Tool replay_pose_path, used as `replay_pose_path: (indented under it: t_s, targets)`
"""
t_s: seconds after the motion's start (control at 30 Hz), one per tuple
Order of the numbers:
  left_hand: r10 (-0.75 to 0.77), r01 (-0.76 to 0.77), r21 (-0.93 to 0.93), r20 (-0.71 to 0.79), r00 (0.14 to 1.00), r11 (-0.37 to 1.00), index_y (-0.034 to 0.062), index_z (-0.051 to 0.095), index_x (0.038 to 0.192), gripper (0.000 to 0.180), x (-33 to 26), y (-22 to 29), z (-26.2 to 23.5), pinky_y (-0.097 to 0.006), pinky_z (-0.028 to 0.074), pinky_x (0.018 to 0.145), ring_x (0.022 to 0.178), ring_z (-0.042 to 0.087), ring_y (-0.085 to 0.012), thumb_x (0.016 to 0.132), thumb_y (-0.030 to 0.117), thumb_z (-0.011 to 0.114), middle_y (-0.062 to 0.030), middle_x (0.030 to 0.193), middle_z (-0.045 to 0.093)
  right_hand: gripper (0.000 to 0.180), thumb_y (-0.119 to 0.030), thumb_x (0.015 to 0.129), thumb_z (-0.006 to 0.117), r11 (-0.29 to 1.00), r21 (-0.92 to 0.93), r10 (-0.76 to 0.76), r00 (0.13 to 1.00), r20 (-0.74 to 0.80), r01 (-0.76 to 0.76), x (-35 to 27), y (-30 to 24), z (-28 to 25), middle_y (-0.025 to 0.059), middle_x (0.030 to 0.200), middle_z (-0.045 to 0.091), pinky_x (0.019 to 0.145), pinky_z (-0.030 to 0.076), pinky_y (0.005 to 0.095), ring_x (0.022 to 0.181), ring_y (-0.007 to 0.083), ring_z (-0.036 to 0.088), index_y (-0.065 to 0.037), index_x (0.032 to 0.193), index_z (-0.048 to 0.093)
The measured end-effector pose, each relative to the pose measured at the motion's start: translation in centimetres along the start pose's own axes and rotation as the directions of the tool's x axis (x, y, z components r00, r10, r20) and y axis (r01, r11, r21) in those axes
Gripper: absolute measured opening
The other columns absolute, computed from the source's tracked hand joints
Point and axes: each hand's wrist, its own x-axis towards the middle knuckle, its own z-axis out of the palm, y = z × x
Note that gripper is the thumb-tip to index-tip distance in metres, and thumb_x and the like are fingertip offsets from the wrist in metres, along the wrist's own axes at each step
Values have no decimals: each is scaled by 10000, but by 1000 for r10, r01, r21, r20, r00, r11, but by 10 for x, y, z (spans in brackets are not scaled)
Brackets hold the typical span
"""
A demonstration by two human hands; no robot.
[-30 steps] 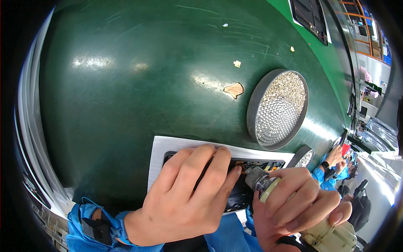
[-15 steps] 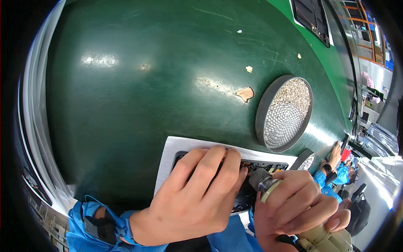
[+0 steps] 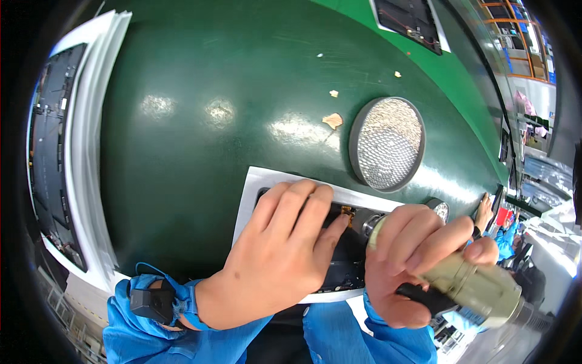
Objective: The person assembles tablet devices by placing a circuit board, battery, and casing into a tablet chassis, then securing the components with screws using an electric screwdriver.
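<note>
The black device [image 3: 345, 264] lies on a white sheet [image 3: 244, 212] under the left hand [image 3: 273, 249], spread wide over it, thumb tip beside the nose of the power driver [image 3: 467, 285]. The right hand [image 3: 403, 249] wraps around that driver, holding it aslant. Should the tilted nose skid, it could nick the thumb or scratch the device. Beyond both hands, a round grey tray [image 3: 356, 148] holds many small shiny pieces [image 3: 388, 145]; a knock might spill them. Just past the right knuckles sits a smaller dish [image 3: 434, 202], partly hidden.
</note>
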Motion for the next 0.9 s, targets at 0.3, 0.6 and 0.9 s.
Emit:
replay_pose_path:
  t_s: [0.3,0.6,0.9]
  targets:
    - [-235,230,186,7,972,955,26,639,1372,588,-42,22,-33,-475,482,990,1268,483,-442,795,-66,695,-234,1435,458,557,-278,1069,564,854,-515,-33,980,-194,-73,0,-51,-31,178,1194,584,995,460,483,1076,272,571,-35,1525,355]
    - [-485,483,-46,-70,872,874,-31,522,1395,611,-60,34,-31,-383,561,745,918,625,-269,836,-63,765,-180,1228,549,438,-150,939,733,-35,-920,585,739,-335,-389,-86,-136,-57,258,1082,576,869,494,489,1018,438,579,85,1251,535]
    - [-485,482,-56,-44,874,874,-25,570,1313,480,-62,36,-32,-289,592,612,913,646,-198,870,-73,748,-124,1099,603,164,-134,999,669,38,-784,586,649,-485,-620,-112,-116,-67,150,731,656,601,500,495,644,396,653,0,1048,589]
